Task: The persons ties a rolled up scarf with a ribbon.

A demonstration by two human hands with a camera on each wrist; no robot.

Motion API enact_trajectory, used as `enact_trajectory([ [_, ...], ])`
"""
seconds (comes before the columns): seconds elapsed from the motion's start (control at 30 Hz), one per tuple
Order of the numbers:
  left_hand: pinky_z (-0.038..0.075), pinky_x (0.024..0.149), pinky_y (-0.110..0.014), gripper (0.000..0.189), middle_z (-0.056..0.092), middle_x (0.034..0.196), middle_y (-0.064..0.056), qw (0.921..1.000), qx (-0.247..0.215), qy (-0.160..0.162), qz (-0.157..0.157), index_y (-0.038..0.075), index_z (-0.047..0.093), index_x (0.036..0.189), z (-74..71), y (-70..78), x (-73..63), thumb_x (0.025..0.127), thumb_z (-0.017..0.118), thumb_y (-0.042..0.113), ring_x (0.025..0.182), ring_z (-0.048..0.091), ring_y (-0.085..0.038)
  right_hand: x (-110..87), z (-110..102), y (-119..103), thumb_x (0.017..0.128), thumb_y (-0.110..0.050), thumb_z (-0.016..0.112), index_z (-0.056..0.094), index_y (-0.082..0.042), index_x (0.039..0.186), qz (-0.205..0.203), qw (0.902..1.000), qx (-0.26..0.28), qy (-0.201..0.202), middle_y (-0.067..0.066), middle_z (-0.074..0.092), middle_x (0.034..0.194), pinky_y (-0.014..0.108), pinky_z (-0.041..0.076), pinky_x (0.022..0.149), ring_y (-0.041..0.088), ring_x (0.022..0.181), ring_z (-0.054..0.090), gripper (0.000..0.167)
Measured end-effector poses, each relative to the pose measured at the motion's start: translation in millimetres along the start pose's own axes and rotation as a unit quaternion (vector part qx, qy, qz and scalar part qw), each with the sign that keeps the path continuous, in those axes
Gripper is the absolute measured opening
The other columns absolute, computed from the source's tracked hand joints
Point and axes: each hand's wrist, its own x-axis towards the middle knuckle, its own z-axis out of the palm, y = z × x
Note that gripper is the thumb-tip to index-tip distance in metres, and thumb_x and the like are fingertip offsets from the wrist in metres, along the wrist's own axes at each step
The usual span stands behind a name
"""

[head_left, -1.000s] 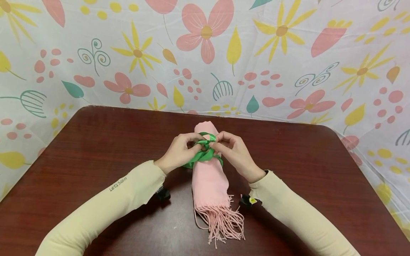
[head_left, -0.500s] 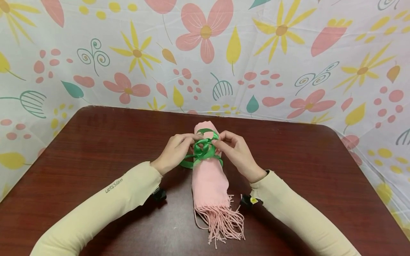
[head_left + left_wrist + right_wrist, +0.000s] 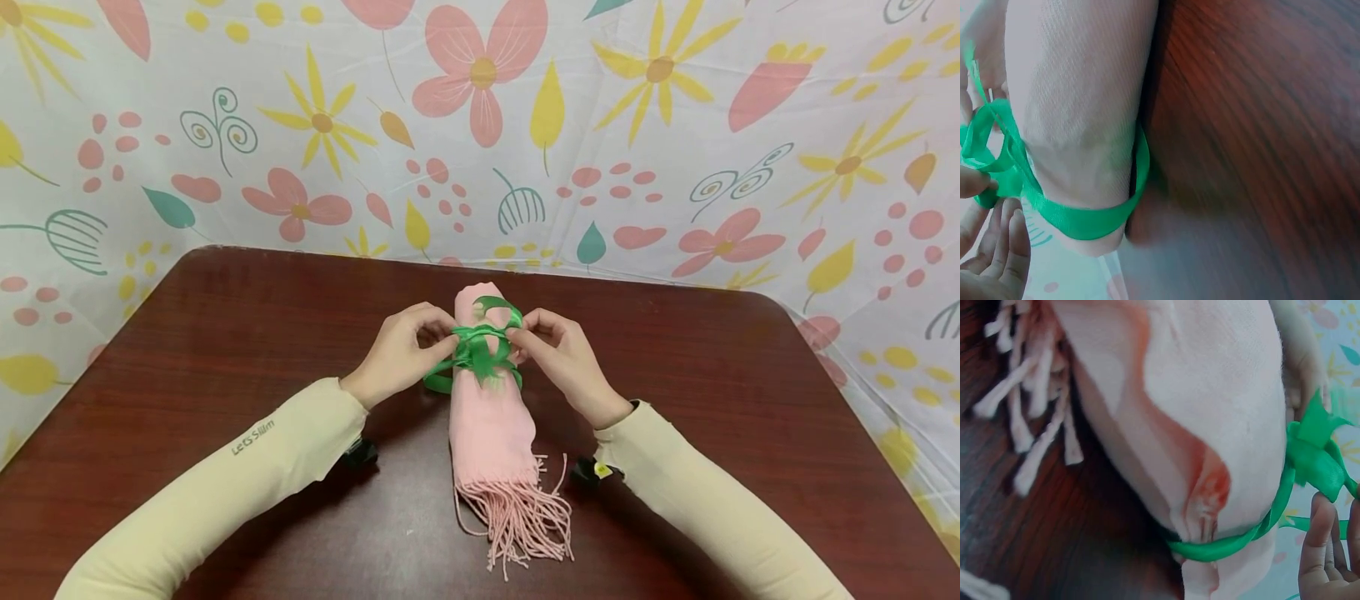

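Observation:
A rolled pink scarf (image 3: 491, 421) with a fringe lies lengthwise on the table, and a green satin ribbon (image 3: 480, 354) is wrapped round its upper part. My left hand (image 3: 402, 348) pinches the ribbon between thumb and fingers at the left of the knot. On the right side, my right hand (image 3: 564, 358) pinches another part of it. Between the hands the ribbon is bunched into loops on top of the scarf. In the left wrist view the band (image 3: 1085, 220) circles the roll. The right wrist view shows a ribbon end (image 3: 1316, 419) standing up from the knot.
The dark red-brown wooden table (image 3: 225, 333) has rounded far corners. Behind it hangs a white cloth (image 3: 360, 100) printed with flowers and leaves. The scarf's fringe (image 3: 525, 525) spreads toward the near side of the table.
My hands have moved apart, the left one leftward and the right one slightly rightward. The left hand shifted its hold on the ribbon, and the loops between the hands are drawn wider. The scarf stays put.

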Motion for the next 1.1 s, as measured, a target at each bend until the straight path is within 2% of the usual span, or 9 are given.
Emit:
enact_trajectory([
  [0.13, 0.051, 0.078, -0.034, 0.007, 0.065, 0.097, -0.003, 1.0, -0.001, 0.006, 0.003, 0.009, 0.07, 0.094, -2.9, -0.8, 0.2, 0.088, 0.067, 0.008, 0.086, 0.063, -0.015, -0.4, -2, 1, 0.092, -0.017, 0.063, 0.056, -0.002, 0.089, 0.001, 1.0, -0.008, -0.001, 0.017, 0.062, 0.077, 0.041, 0.054, 0.077, 0.033, 0.076, 0.063, 0.017],
  [0.4, 0.049, 0.089, -0.04, 0.01, 0.071, 0.098, -0.009, 0.998, -0.055, -0.013, -0.029, 0.006, 0.068, 0.1, -4.9, -0.9, 1.4, 0.09, 0.064, 0.006, 0.098, 0.065, -0.022, 0.0, -4, 3, 0.092, -0.016, 0.062, 0.057, -0.001, 0.09, 0.009, 0.9999, -0.009, -0.012, 0.015, 0.063, 0.078, 0.039, 0.053, 0.075, 0.033, 0.077, 0.062, 0.016],
  [0.6, 0.049, 0.087, -0.04, 0.013, 0.069, 0.101, -0.011, 0.9946, -0.097, -0.006, -0.038, 0.005, 0.066, 0.103, -7.2, 3.1, 1.5, 0.09, 0.062, 0.005, 0.1, 0.065, -0.024, 0.2, -5, 3, 0.092, -0.017, 0.063, 0.057, -0.002, 0.089, 0.022, 0.9995, -0.024, -0.004, 0.005, 0.065, 0.081, 0.035, 0.052, 0.071, 0.016, 0.072, 0.062, 0.016],
  [0.67, 0.049, 0.088, -0.038, 0.013, 0.068, 0.104, -0.012, 0.9931, -0.112, -0.007, -0.034, 0.003, 0.066, 0.103, -7.6, 4.0, 1.5, 0.09, 0.061, 0.004, 0.1, 0.065, -0.024, 0.0, -6, 3, 0.092, -0.017, 0.062, 0.057, -0.002, 0.089, 0.027, 0.9992, -0.031, -0.003, 0.003, 0.064, 0.08, 0.037, 0.052, 0.073, 0.017, 0.071, 0.062, 0.016],
  [0.83, 0.05, 0.081, -0.032, 0.012, 0.067, 0.1, -0.013, 0.9912, -0.129, -0.008, -0.028, 0.002, 0.066, 0.101, -8.5, 5.6, 1.5, 0.09, 0.062, 0.004, 0.09, 0.066, -0.026, -0.4, -8, 4, 0.092, -0.017, 0.062, 0.057, -0.002, 0.09, 0.033, 0.9988, -0.036, -0.006, 0.009, 0.063, 0.08, 0.044, 0.053, 0.078, 0.033, 0.076, 0.062, 0.016],
  [0.97, 0.05, 0.075, -0.035, 0.011, 0.067, 0.093, -0.015, 0.9923, -0.121, -0.007, -0.025, 0.004, 0.066, 0.1, -9.7, 5.3, 1.8, 0.09, 0.063, 0.006, 0.081, 0.064, -0.029, -0.7, -9, 4, 0.092, -0.017, 0.062, 0.058, -0.001, 0.09, 0.03, 0.9991, -0.027, -0.008, 0.017, 0.067, 0.085, 0.038, 0.054, 0.076, 0.033, 0.08, 0.064, 0.016],
  [1.1, 0.05, 0.076, -0.038, 0.01, 0.068, 0.09, -0.012, 0.9944, -0.103, -0.005, -0.022, 0.006, 0.067, 0.1, -11.8, 3.6, 1.9, 0.09, 0.064, 0.007, 0.078, 0.062, -0.026, -1.2, -11, 5, 0.092, -0.016, 0.063, 0.058, 0.0, 0.091, 0.023, 0.9995, -0.021, -0.011, 0.019, 0.068, 0.085, 0.03, 0.053, 0.072, 0.029, 0.08, 0.066, 0.017],
])
